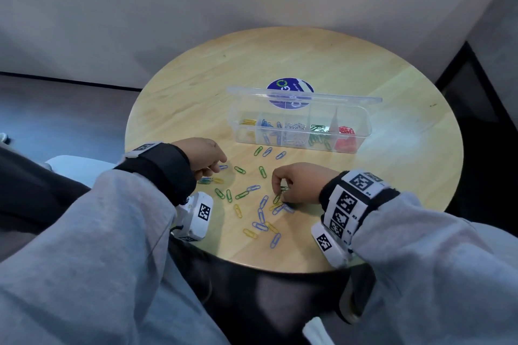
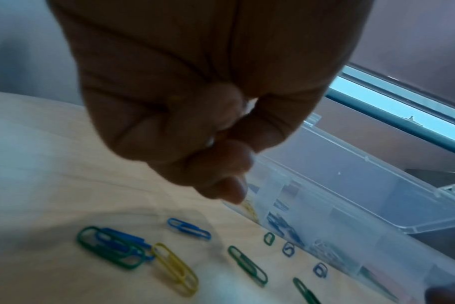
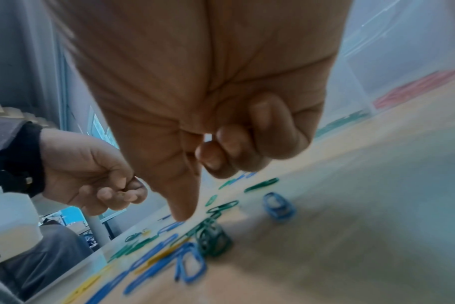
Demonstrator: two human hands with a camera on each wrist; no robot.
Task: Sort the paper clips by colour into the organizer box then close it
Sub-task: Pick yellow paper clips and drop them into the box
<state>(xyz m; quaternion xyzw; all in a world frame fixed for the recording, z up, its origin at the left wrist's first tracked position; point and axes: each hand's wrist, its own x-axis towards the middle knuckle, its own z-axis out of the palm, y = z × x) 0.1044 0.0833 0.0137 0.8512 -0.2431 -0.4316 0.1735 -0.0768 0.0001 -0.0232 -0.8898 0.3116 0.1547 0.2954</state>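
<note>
The clear organizer box (image 1: 369,129) stands open at the table's far side, its lid (image 1: 304,96) tipped back. Its compartments hold yellow, blue, silver, green and red clips. Several loose green, blue and yellow clips (image 1: 260,216) lie between my hands. My right hand (image 1: 280,193) is low over them, thumb (image 3: 181,205) pointing down, pinching a green clip (image 1: 277,199) (image 3: 212,236) at the table. My left hand (image 1: 217,165) (image 2: 237,160) hovers with fingers curled tight just above a blue clip (image 1: 223,166) (image 2: 189,228). Nothing clearly shows inside it.
The round wooden table (image 1: 364,190) has a blue round sticker (image 1: 290,87) behind the box. A green, a blue and a yellow clip (image 2: 174,267) lie bunched under my left wrist. The near table edge is close to my sleeves; my legs are below it.
</note>
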